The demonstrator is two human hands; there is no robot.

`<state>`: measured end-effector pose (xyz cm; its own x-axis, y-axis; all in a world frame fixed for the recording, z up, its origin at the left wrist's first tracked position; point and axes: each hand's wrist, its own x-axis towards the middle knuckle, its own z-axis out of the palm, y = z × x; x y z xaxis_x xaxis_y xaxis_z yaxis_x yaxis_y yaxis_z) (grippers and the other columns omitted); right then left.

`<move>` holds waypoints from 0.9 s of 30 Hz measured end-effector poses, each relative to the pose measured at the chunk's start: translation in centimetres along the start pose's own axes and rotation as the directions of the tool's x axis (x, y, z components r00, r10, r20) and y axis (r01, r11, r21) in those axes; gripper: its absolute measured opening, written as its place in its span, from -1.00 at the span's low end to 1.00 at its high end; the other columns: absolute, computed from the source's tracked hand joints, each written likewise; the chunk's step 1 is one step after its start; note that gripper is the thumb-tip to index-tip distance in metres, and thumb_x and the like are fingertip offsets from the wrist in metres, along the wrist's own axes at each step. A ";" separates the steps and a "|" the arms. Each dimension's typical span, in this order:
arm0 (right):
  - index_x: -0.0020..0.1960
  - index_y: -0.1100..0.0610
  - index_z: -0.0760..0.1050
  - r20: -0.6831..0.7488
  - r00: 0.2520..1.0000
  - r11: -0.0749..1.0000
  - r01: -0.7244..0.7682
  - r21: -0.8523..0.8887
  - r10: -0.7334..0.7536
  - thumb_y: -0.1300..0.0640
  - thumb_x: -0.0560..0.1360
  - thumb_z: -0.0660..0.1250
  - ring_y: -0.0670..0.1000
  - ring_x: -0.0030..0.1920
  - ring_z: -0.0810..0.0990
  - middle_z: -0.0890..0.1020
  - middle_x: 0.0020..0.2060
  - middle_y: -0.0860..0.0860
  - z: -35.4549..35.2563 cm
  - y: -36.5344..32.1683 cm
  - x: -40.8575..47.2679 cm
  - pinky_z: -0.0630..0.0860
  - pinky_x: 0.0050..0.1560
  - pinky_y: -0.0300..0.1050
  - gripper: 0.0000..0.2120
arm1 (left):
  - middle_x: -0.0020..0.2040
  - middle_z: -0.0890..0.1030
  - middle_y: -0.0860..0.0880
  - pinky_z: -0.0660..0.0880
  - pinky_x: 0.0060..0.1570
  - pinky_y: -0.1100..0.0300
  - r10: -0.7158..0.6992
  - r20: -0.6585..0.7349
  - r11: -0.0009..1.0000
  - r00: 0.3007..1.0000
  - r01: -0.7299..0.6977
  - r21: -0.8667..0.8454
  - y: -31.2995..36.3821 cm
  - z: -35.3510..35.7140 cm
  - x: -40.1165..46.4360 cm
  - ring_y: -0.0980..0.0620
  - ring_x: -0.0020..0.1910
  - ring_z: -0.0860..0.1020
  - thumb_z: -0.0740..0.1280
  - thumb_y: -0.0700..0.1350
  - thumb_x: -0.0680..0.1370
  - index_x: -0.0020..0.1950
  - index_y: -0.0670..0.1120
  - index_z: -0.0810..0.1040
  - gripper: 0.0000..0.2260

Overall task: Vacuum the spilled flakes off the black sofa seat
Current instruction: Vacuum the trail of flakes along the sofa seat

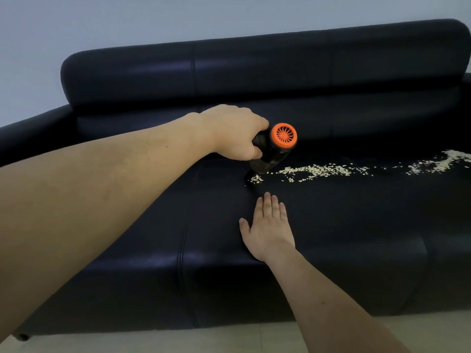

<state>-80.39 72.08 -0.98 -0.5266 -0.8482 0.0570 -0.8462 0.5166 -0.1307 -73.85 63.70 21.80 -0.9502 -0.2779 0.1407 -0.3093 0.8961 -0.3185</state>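
Observation:
My left hand [235, 133] grips the handle of a small black handheld vacuum [270, 154] with an orange vented end cap. Its nozzle points down onto the black sofa seat [356, 212] at the left end of a trail of pale flakes [321, 170]. The trail runs rightward across the seat to a thicker patch near the right edge. Just in front of the nozzle, my right hand [267, 230] lies flat, palm down, on the seat with straight fingers, holding nothing.
The sofa backrest [254, 72] rises behind the seat against a pale wall. A left armrest [30, 133] borders the seat. Light floor tiles [229, 340] show below the sofa's front edge, and a seam [182, 250] divides the seat cushions.

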 end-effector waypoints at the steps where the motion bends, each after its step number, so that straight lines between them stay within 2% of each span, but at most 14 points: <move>1: 0.61 0.27 -0.23 -0.001 1.000 1.000 -0.018 0.008 0.018 -0.22 0.66 -0.18 0.16 0.61 -0.26 -0.22 0.61 0.20 0.0 0.0 -0.1 -0.22 0.59 0.12 -0.27 | -0.22 0.47 0.12 0.43 -0.19 0.11 0.003 0.000 1.000 1.000 -0.003 0.003 0.1 -0.1 0.0 0.14 -0.29 0.43 0.32 0.16 0.55 0.18 0.03 0.47 -0.70; 6: 0.61 0.28 -0.23 0.000 0.999 0.999 -0.043 -0.006 0.043 -0.17 0.67 -0.16 0.17 0.61 -0.24 -0.21 0.61 0.21 -0.1 0.1 -0.2 -0.20 0.59 0.13 -0.30 | -0.24 0.43 0.13 0.33 -0.24 0.13 0.003 0.014 1.000 1.000 -0.003 0.018 0.5 -0.4 -0.7 0.18 -0.31 0.37 0.32 0.16 0.56 0.16 0.04 0.45 -0.73; 16: 0.61 0.26 -0.23 0.012 0.999 0.999 -0.042 -0.009 0.042 -0.16 0.67 -0.15 0.16 0.61 -0.23 -0.19 0.61 0.19 -0.1 0.0 -0.2 -0.21 0.59 0.12 -0.30 | -0.24 0.43 0.13 0.32 -0.25 0.14 -0.008 0.022 1.000 1.000 0.008 0.009 0.5 -0.8 -2.1 0.17 -0.31 0.37 0.33 0.16 0.55 0.13 0.05 0.45 -0.74; 22: 0.62 0.26 -0.22 0.014 0.999 0.999 -0.045 -0.014 0.045 -0.17 0.67 -0.15 0.16 0.61 -0.23 -0.20 0.61 0.19 -0.1 0.0 -0.2 -0.22 0.59 0.12 -0.30 | -0.22 0.45 0.12 0.41 -0.17 0.12 -0.015 0.001 1.000 1.000 0.015 0.000 0.4 -1.1 -2.2 -0.01 -0.22 0.47 0.33 0.17 0.54 0.10 0.04 0.46 -0.73; 27: 0.62 0.26 -0.24 0.028 0.999 0.999 -0.041 -0.020 0.042 -0.16 0.67 -0.16 0.17 0.61 -0.24 -0.21 0.61 0.19 -0.1 0.0 -0.1 -0.21 0.59 0.13 -0.30 | -0.23 0.45 0.12 0.43 -0.17 0.10 -0.022 -0.006 1.000 1.000 0.021 -0.021 0.3 -1.0 -1.8 -0.01 -0.21 0.47 0.34 0.17 0.53 0.10 0.04 0.46 -0.73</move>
<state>-80.37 72.19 -0.85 -0.5592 -0.8287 0.0235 -0.8250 0.5536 -0.1134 -72.18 64.84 22.34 -0.9431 -0.2952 0.1529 -0.3287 0.8969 -0.2957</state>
